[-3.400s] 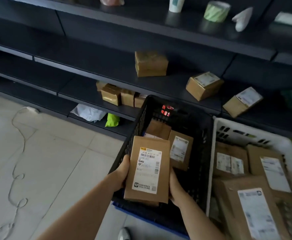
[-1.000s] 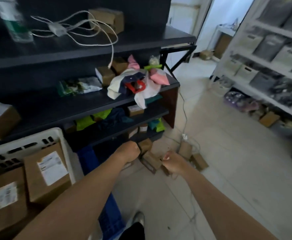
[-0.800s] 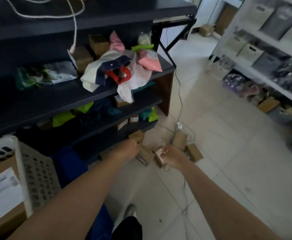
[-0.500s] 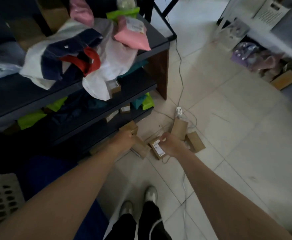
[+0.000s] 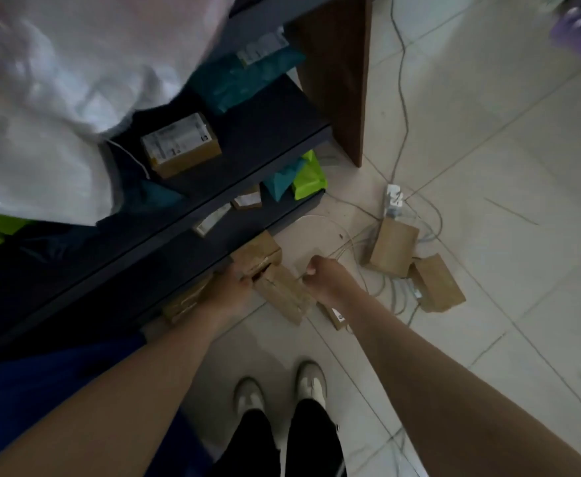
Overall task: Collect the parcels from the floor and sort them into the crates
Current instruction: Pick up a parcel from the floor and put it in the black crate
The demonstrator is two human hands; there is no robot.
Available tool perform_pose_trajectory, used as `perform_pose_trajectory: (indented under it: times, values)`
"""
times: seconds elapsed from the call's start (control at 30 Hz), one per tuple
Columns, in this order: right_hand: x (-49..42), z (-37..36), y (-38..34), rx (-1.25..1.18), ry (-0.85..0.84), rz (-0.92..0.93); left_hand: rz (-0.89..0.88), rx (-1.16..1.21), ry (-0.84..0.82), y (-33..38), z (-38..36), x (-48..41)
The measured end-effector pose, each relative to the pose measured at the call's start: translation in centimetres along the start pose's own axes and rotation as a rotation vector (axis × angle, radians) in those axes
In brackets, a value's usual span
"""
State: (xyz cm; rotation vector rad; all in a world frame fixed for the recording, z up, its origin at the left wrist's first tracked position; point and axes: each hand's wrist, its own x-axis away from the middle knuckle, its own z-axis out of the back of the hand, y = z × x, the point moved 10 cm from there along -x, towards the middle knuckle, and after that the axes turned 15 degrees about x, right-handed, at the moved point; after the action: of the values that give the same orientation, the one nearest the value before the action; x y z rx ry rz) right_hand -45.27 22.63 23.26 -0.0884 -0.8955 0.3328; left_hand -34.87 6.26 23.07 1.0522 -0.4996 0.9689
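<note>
Left hand (image 5: 232,287) is reaching between the floor parcels (image 5: 282,294), fingers hidden. Right hand (image 5: 327,277) is showing curled fingers, hold unclear. Loose cables (image 5: 405,105) are lying among them, risking a snag on lifting.

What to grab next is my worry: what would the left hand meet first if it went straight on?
Most likely the brown box at the foot of the shelf; the left hand looks almost on it, though depth is unclear.

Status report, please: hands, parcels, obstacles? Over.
Left hand on left parcel, grip unclear. Right hand curled over middle parcel, hold unclear. Right parcels lie among cables.
</note>
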Motion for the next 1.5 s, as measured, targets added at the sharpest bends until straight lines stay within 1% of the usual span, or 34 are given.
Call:
perform_pose_trajectory:
  times: [0.1, 0.23, 0.33, 0.43, 0.47, 0.53, 0.6, 0.63, 0.67, 0.73, 0.8, 0.83, 0.93, 1.0, 1.07, 1.13, 1.23, 1.27, 1.33, 1.4, 1.43, 1.47, 1.5]
  values:
    - [-6.1, -3.0, 1.3, 0.008, 0.015, -0.017, 0.08, -0.01, 0.081, -3.9, -1.3, -6.5]
    - [-13.5, -7.6, 1.5, 0.09, -0.001, 0.018, 0.118, -0.016, 0.085, -9.1, -4.4, -15.2]
    - [-18.7, -10.6, 0.3, 0.043, 0.017, 0.039, 0.115, -0.022, 0.105, -11.8, -6.3, -20.4]
    - [-23.5, -12.8, -1.6, -0.034, 0.042, 0.078, 0.092, 0.041, 0.209, -13.5, -6.5, -24.3]
    - [-24.9, -13.5, -2.4, -0.058, 0.045, 0.103, 0.085, 0.118, 0.259, -14.1, -6.2, -25.3]
    - [-27.1, -14.6, -3.4, -0.158, 0.045, 0.126, 0.094, 0.417, 0.329, -15.2, -5.6, -27.0]
    - [-28.5, -15.5, -3.5, -0.315, 0.016, 0.094, 0.126, 0.769, 0.331, -16.2, -6.0, -29.2]
    - [-28.9, -15.7, -3.5, -0.374, 0.014, 0.078, 0.177, 0.897, 0.327, -17.0, -6.4, -30.2]
    - [-29.1, -15.8, -3.4, -0.39, 0.024, 0.067, 0.232, 0.996, 0.314, -17.6, -6.8, -30.6]
    - [-28.5, -15.6, -3.2, -0.321, 0.065, 0.074, 0.302, 1.102, 0.246, -17.5, -7.7, -29.7]
    - [-27.4, -15.1, -2.3, -0.293, 0.117, 0.059, 0.307, 1.081, 0.181, -16.4, -8.1, -27.9]
    - [-26.8, -14.9, -1.5, -0.338, 0.142, 0.022, 0.297, 1.085, 0.179, -16.1, -8.0, -27.2]
    - [-24.3, -13.8, 1.7, -0.604, 0.268, -0.16, 0.285, 1.116, 0.189, -15.4, -7.8, -25.7]
    - [-23.1, -13.5, 2.8, -0.66, 0.329, -0.229, 0.321, 1.07, 0.148, -15.2, -8.1, -25.4]
    - [-21.7, -13.1, 3.3, -0.673, 0.391, -0.247, 0.312, 0.997, 0.066, -14.4, -8.8, -24.7]
    - [-20.1, -12.6, 3.3, -0.731, 0.434, -0.227, 0.299, 0.991, -0.001, -13.7, -9.6, -23.2]
    - [-17.0, -12.1, 2.9, -0.801, 0.48, -0.192, 0.23, 1.058, -0.117, -13.0, -10.3, -21.2]
    - [-16.1, -12.1, 2.8, -0.825, 0.482, -0.178, 0.223, 1.053, -0.124, -13.1, -10.3, -20.8]
    - [-14.4, -11.8, 2.0, -0.836, 0.486, -0.123, 0.265, 1.083, -0.094, -13.8, -10.5, -20.4]
    - [-13.1, -11.3, 0.9, -0.793, 0.532, -0.033, 0.273, 0.992, -0.059, -13.6, -10.3, -19.7]
    - [-12.5, -10.8, 0.3, -0.774, 0.57, 0.005, 0.251, 0.936, -0.029, -13.5, -9.9, -19.5]
    - [-12.3, -10.5, 0.1, -0.765, 0.602, 0.017, 0.191, 0.895, -0.002, -13.2, -9.4, -19.4]
    - [-12.3, -10.4, 0.2, -0.78, 0.614, -0.015, 0.134, 0.87, 0.02, -13.1, -8.9, -19.3]
